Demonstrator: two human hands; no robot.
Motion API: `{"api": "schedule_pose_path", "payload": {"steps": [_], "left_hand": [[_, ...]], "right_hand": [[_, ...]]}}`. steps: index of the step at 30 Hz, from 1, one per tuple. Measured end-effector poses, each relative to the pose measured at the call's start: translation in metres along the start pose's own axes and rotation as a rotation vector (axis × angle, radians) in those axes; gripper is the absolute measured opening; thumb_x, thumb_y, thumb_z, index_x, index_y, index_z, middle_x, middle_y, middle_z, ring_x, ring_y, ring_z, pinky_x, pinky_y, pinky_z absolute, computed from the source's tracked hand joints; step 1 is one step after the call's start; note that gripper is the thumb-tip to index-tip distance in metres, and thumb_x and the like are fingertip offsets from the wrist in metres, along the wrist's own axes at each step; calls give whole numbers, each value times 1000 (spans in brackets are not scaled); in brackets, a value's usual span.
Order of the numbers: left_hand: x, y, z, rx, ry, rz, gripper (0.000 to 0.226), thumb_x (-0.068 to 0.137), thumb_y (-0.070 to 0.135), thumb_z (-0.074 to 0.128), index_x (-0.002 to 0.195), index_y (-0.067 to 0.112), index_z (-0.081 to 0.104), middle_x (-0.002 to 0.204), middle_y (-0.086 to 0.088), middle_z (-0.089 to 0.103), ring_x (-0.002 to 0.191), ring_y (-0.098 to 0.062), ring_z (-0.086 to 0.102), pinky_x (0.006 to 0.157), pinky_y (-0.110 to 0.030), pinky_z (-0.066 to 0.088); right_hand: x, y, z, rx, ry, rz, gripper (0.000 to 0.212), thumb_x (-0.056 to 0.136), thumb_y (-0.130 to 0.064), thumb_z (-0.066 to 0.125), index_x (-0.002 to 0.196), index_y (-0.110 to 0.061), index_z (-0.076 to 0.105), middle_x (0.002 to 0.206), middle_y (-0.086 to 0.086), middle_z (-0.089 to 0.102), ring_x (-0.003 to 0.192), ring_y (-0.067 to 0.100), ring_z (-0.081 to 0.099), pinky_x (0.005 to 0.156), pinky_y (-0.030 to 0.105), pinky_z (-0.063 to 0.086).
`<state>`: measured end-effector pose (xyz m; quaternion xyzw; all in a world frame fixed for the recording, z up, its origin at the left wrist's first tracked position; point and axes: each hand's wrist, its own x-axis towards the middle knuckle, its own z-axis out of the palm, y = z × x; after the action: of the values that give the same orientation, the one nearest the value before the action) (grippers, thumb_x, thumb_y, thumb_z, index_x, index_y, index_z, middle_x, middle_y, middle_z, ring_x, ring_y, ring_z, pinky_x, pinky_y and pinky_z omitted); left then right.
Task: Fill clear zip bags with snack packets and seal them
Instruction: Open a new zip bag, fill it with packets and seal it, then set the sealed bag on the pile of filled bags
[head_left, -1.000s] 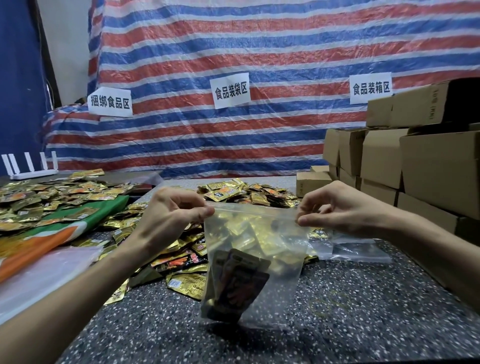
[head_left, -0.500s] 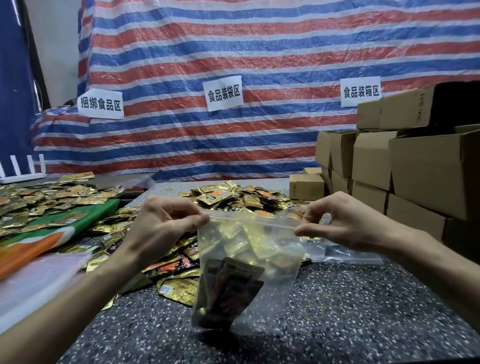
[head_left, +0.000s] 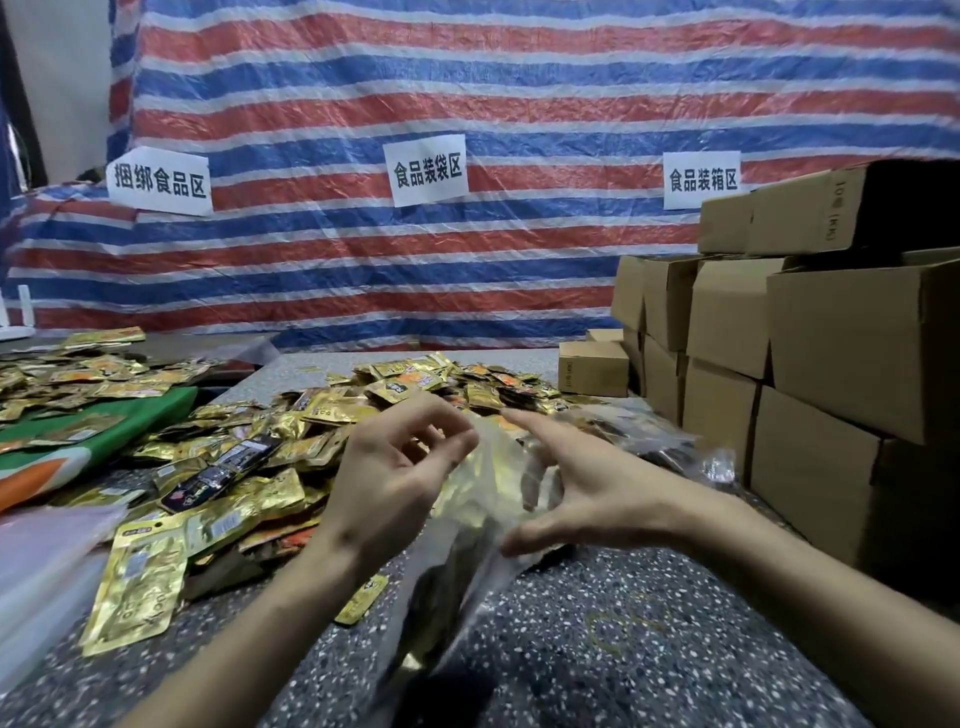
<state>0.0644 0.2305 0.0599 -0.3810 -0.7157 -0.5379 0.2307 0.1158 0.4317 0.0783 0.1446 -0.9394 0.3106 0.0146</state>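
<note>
Left hand (head_left: 395, 483): raised above the tabletop (head_left: 649, 649), fingers loosely curled with gaps between them. The thumb and forefinger tips sit against the upper edge of the clear zip bag (head_left: 480, 499). I cannot tell whether they actually pinch the film there (motion blur smears that edge).

Right hand (head_left: 592, 493): wide open, fingers straight and spread. My forefinger reaches across the top of the bag toward the left hand. My thumb lies lower against the bag's right side, and the plastic bulges into the span between thumb and fingers. None of the fingers curl round it.

Zip bag: it sits between my two hands, hanging down and toward me, with its lower end close to the table. Gold and dark snack packets (head_left: 452, 566) show through the film. The state of the zip strip is not readable.

Surroundings: loose snack packets (head_left: 244, 467) are heaped on the table to my left and beyond my hands. Cardboard boxes (head_left: 831, 364) are stacked at right. A striped tarp (head_left: 337, 260) hangs behind, carrying three paper signs (head_left: 427, 170).
</note>
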Motion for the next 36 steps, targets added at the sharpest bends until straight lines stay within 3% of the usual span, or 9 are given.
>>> {"api": "schedule_pose_path", "payload": {"steps": [2,5,9,11,16,21,26,31,36], "left_hand": [[1,-6,0,-63,10,-17,17,85,9,74,74,21,69,73,7,67,66,-12,58,58,-33,47],[3,-10,-3,-154,2,-32,5,81,19,72,76,22,73,76,0,71,69,-24,63,62,-40,51],[7,-11,-1,-183,29,-75,8,85,20,76,90,26,76,87,4,74,75,-18,69,66,-38,58],[13,-10,5,-183,29,-128,17,86,24,72,102,31,73,97,11,73,81,-17,68,71,-41,59],[32,-15,31,-207,-35,-231,16,91,29,67,106,34,68,106,24,67,94,-2,66,79,-29,58],[52,-28,50,-208,-84,-228,11,94,28,65,100,35,70,101,23,68,90,-2,64,70,-18,54],[63,-49,63,-215,-99,-277,12,94,28,64,100,36,70,101,23,68,90,-1,64,71,-18,53],[57,-74,67,-165,-156,-337,13,94,24,65,95,35,70,95,24,69,85,1,62,64,-16,49],[38,-91,56,-126,-125,-434,13,95,22,64,99,33,70,96,18,69,85,-1,63,69,-15,52]], "right_hand": [[3,2,-4,-73,1,-14,58,78,-39,82,129,-29,55,85,-4,61,66,0,57,57,17,44],[8,7,-19,-102,1,-65,10,86,-28,75,88,-27,66,86,-9,66,77,7,61,64,16,48],[22,18,-51,138,-73,32,19,88,-11,72,99,0,60,94,2,77,77,22,75,56,42,52],[35,27,-73,169,1,108,18,86,-8,74,90,-2,57,89,9,78,72,30,76,39,27,42],[78,52,-141,9,566,240,19,68,-9,83,66,-8,65,65,9,72,55,22,67,42,29,46],[110,77,-183,-191,1068,150,28,82,-20,76,65,-21,54,66,0,61,70,27,63,61,36,49],[122,127,-144,-288,925,152,8,88,-18,70,89,-14,64,85,6,69,76,23,64,68,40,56],[103,176,-72,-378,304,553,18,89,-23,62,106,-22,69,111,0,71,87,11,62,76,28,49],[102,157,-33,-360,594,281,24,90,-20,65,113,-22,69,118,-3,68,113,17,57,105,45,44]]}}
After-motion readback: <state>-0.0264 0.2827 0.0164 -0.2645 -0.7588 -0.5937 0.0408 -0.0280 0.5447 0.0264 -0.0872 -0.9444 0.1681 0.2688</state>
